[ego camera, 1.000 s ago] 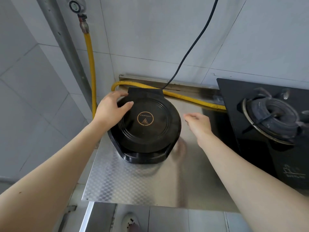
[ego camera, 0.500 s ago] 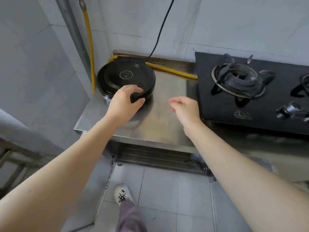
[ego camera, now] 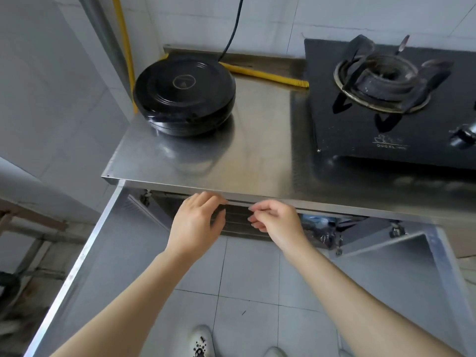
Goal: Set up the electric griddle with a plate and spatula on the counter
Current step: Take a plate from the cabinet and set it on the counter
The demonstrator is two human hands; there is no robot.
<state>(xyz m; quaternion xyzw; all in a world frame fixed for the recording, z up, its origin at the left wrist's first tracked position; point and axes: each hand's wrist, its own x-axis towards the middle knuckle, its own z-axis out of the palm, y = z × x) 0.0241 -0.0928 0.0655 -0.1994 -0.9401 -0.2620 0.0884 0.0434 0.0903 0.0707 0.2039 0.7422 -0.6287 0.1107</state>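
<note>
Left hand: fingers loosely curled and partly open, holding nothing; tips just at the front edge of the worktop, below its lip.
Right hand: fingers curled more tightly, thumb close to the forefinger, nothing visibly held; also just below the worktop's front edge, near the left hand but apart from it.
Worktop: bare steel sheet, shiny, with open cabinet doors hanging out beneath it on either side of the hands.
Griddle: black, round, lid closed, standing flat at the worktop's back left corner, well apart from both hands.
Power cord: black, running up the tiled wall from behind the griddle.
Gas hose: yellow, lying along the worktop's back edge to the right of the griddle, and rising up the wall at its left.
Gas stove: black glass top with one burner in sight, at the worktop's right end.
Floor: pale tiles below the worktop; a spotted white shoe at the near edge.
</note>
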